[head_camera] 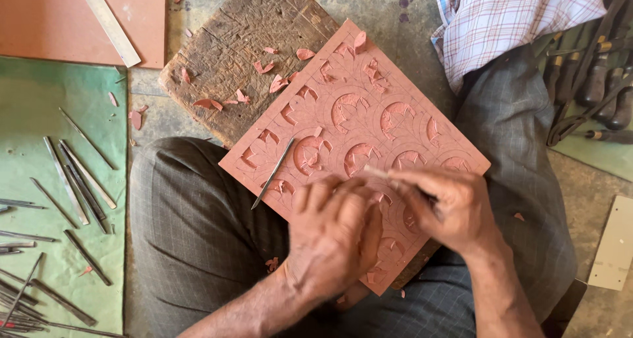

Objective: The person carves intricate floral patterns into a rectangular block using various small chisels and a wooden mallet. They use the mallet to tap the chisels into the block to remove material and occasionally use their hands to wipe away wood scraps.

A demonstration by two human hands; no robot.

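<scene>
Seen from above: a worn grey floor, scattered with reddish shavings [204,104]. At centre, set cornerwise on a scarred wooden block [227,44] and across a seated lap in grey checked trousers [191,226], a square terracotta-red slab [353,123] cut with a grid of circular leaf motifs, several already hollowed out. Loose on the slab's left part, one slim metal chisel [272,174], touched by neither hand.

Over the slab's near corner, both hands close together. Left hand [336,236] curled, fingers folded in, pressed down on the carved face. Right hand [445,203] pinching a thin pale tool [377,172], its tip pointing left onto the carving; grip partly blurred.

At far left, a green mat [33,114] strewn with many thin steel gravers [76,180], well apart from the hands. Above it, a flat reddish board [46,18] crossed by a metal ruler [109,23]. Upper right, a plaid cloth [501,18]; beyond it, dark-handled tools [597,81] lined up on another green mat. At the right edge, a pale flat plate [614,245].

No packages, labels or signs in view. Bare floor only in narrow strips beside the block and between knee and mats; slab's far corner overhanging the block's edge.
</scene>
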